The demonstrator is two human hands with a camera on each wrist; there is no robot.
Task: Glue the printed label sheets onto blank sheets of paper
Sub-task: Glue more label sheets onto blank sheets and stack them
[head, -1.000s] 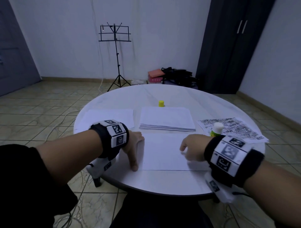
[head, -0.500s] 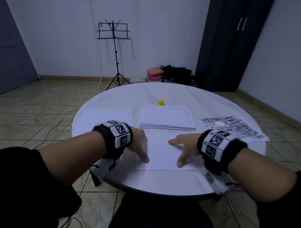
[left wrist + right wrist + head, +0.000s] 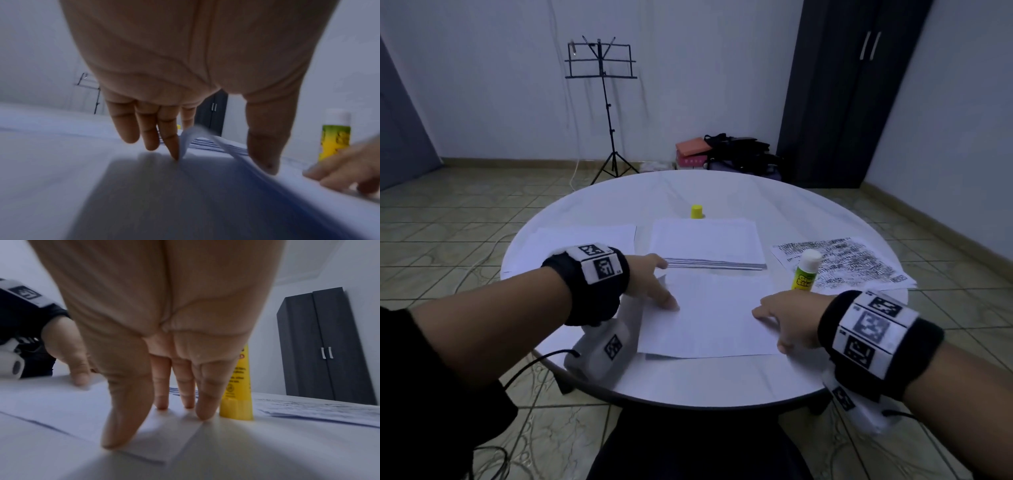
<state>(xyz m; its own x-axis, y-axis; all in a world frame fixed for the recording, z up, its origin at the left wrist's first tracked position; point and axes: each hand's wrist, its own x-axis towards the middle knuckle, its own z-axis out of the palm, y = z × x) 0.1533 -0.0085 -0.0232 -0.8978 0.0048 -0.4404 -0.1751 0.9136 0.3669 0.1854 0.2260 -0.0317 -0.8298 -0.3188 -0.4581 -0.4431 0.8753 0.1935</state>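
Our left hand (image 3: 650, 284) lifts the left edge of the white sheet (image 3: 715, 315) in front of us: the thumb lies on top of the paper, the straight fingers (image 3: 170, 142) reach under the raised edge, and their tips touch the round white table (image 3: 722, 383). Our right hand (image 3: 791, 318) is flat and relaxed, its straight fingertips (image 3: 203, 410) pressing down the sheet's right side near the corner. Just beyond that hand stands an uncapped glue stick (image 3: 804, 270), upright, with its yellow cap (image 3: 697, 211) well apart at the far side of the table. Behind our sheet lies a stack of blank paper (image 3: 705, 243), another white sheet (image 3: 582, 243) to its left, and the printed label sheets (image 3: 849, 263) to the right, beside the glue stick.
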